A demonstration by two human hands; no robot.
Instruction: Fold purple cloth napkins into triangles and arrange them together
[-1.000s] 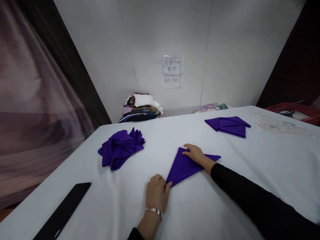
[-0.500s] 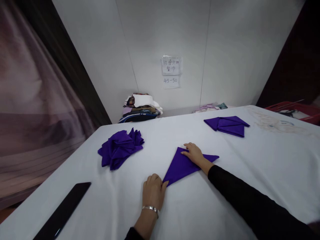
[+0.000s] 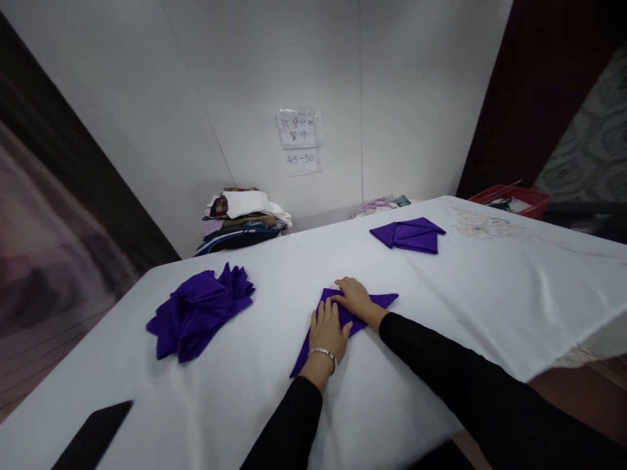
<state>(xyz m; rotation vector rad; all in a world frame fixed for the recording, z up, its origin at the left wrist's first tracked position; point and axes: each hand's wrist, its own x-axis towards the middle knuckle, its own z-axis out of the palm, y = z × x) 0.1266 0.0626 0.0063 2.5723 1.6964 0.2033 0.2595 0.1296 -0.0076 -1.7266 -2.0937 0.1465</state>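
Observation:
A purple cloth napkin [image 3: 383, 300], folded into a flat triangle, lies on the white-covered table beneath both hands. My left hand [image 3: 329, 331], with a silver bracelet at the wrist, rests flat on its left part, fingers stretched out. Just to the right, my right hand [image 3: 354, 297] presses on the napkin close to its top edge, thumb and fingers apart. The two hands almost meet, and they cover the middle of the cloth. One long point shows at the lower left, another at the right.
A fan-like bunched purple cloth [image 3: 198, 310] sits at the left. Farther back right lies another folded purple napkin [image 3: 411, 235]. A flat black object [image 3: 93, 436] is at the front left. Behind the table are piled clothes [image 3: 245, 222], a wall sign [image 3: 298, 130] and a red basket [image 3: 536, 201].
My left hand has moved from the napkin's lower left corner up onto the cloth, beside my right hand. My right hand stays on the napkin. The view has turned to the right.

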